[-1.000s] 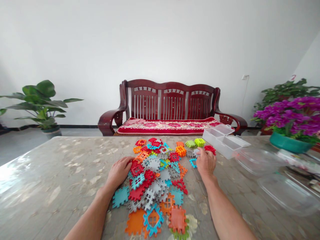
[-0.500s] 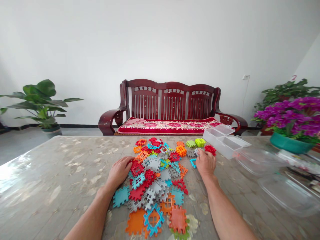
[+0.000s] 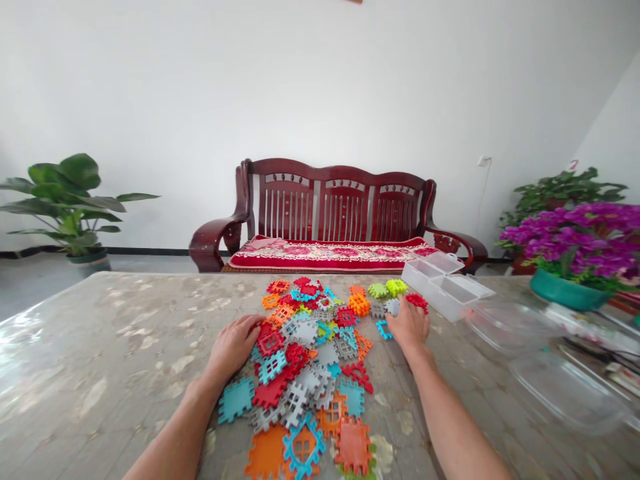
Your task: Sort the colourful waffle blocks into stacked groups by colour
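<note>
A heap of toothed plastic interlocking tiles (image 3: 306, 331) in red, orange, grey, blue and green lies across the middle of the table. My left hand (image 3: 235, 341) rests at the heap's left edge, fingers stretched out beside a red window tile (image 3: 271, 341), holding nothing. To the right of the heap, my right hand (image 3: 410, 323) has its fingers bent down on a light grey tile (image 3: 393, 306); the fingertips are partly hidden. Near it lie a small blue frame tile (image 3: 384, 329), a red stack (image 3: 417, 302), an orange stack (image 3: 359, 305) and bright green tiles (image 3: 396, 287).
A clear divided plastic box (image 3: 445, 293) with its lid raised stands at the back right. Transparent lids (image 3: 565, 390) lie on the right of the patterned table (image 3: 150, 347). Purple flowers in a teal pot (image 3: 567, 290) stand beyond. A wooden bench (image 3: 345, 200) is behind the table.
The whole view has shifted slightly, so things sit a little further left. Both hands stay in nearly the same places among the tiles.
</note>
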`<act>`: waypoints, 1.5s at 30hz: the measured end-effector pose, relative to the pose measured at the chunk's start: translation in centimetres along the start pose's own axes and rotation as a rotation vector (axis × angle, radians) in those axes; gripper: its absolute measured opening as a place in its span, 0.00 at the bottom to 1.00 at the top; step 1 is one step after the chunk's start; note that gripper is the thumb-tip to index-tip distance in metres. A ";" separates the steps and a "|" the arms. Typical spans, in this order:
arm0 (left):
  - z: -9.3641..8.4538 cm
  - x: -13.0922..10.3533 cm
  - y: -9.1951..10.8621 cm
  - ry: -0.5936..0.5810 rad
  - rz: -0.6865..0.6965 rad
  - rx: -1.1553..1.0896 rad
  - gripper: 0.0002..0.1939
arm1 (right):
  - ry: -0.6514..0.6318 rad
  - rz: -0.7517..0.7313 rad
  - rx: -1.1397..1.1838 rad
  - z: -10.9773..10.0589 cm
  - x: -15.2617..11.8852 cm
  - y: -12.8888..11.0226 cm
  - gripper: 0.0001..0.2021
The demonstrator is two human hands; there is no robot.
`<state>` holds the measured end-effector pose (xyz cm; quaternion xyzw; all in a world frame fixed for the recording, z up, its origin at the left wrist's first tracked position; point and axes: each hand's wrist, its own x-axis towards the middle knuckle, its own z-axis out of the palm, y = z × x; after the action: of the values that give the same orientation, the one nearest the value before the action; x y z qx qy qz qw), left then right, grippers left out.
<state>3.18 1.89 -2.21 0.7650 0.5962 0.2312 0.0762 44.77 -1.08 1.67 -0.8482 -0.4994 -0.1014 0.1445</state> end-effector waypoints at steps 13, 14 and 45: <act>0.5 0.2 -0.5 0.026 0.012 -0.010 0.20 | 0.013 0.012 -0.021 -0.6 1.6 0.9 0.27; 0.5 0.2 -0.5 0.030 0.014 -0.012 0.20 | 0.013 0.001 -0.013 -0.8 1.8 0.9 0.26; -0.7 -0.3 1.0 -0.002 -0.031 -0.001 0.20 | 0.001 -0.693 0.392 -1.1 -6.9 -6.5 0.13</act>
<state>3.73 1.20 -1.28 0.7558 0.6080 0.2294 0.0807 35.73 -4.17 1.44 -0.5859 -0.7657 -0.0476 0.2611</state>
